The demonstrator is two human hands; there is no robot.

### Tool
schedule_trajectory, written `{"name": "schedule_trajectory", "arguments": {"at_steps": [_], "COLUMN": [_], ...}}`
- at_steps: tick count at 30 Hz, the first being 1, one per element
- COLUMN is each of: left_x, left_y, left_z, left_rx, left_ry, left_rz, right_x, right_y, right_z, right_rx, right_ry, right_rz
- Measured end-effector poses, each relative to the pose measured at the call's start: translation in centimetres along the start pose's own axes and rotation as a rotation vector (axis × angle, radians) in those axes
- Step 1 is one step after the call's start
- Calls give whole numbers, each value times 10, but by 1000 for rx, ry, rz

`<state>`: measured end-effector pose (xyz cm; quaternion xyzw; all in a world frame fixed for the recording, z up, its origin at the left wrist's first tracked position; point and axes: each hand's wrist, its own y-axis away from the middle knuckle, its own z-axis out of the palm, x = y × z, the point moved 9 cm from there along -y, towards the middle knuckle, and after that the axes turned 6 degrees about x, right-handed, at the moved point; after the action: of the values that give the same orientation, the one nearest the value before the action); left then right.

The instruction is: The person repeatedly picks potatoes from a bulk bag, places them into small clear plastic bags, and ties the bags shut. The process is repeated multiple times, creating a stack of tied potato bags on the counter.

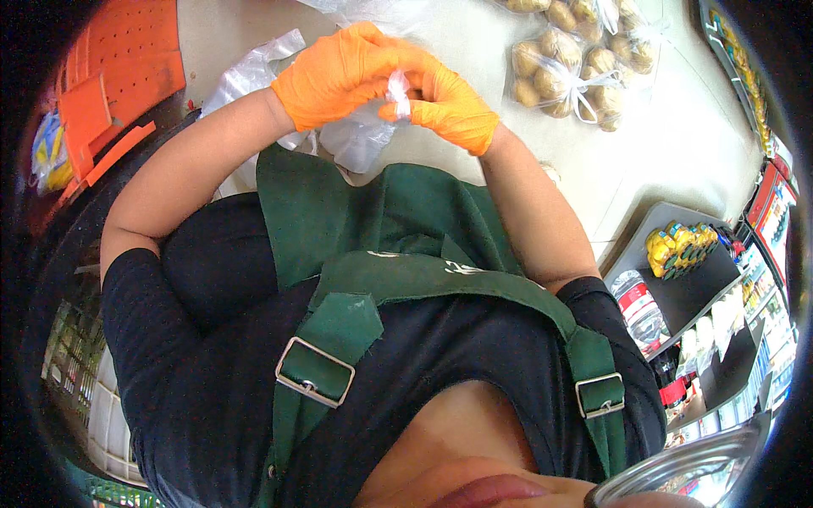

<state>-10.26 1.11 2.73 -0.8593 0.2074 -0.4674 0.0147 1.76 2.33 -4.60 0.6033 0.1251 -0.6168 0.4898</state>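
Between the gloved left hand (332, 78) and right hand (453, 103), a white twist of plastic (397, 91) sits pinched by the right; I can't tell whether the left grips it.

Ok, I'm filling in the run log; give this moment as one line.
left hand: orange-gloved, grip unclear | right hand: orange-gloved, holding twisted plastic | farther right: bagged round brown produce

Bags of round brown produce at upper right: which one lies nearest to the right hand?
The lower-left bag, with a looped white knot; it lies closest to the orange-gloved right hand, while the other bags sit farther up or right.
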Motion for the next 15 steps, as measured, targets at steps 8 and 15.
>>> {"name": "schedule_trajectory", "arguments": {"at_steps": [8, 15], "left_x": [-62, -44], "left_y": [46, 43], "left_z": [39, 37], "left_rx": [-500, -326], "left_ry": [-653, -396], "left_rz": [-10, 198], "right_x": [44, 82], "right_y": [10, -58], "right_z": [-42, -111], "right_rx": [213, 826], "right_ry": [-586, -1279], "right_rz": [260, 240]}}
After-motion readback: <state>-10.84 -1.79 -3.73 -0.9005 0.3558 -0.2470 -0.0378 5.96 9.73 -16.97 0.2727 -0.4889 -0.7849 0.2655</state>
